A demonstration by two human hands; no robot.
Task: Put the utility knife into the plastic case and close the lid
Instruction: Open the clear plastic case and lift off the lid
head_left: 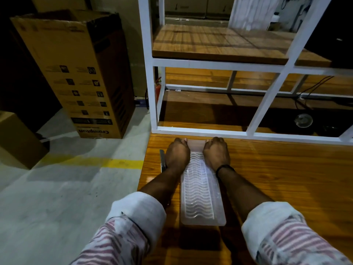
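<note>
I see my left hand (176,153) and right hand (216,153) bare, a black band (224,167) at the right wrist, and pink-and-white striped sleeves (122,236) with pale cuffs rolled back.

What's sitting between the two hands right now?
In the head view, the far end of the clear plastic case lies between the left hand and right hand, both gripping it. The utility knife lies outside, left of the left hand.

Wooden table (286,178) seen; plastic case (202,190) laid flat on it, utility knife (162,159) just left.
</note>
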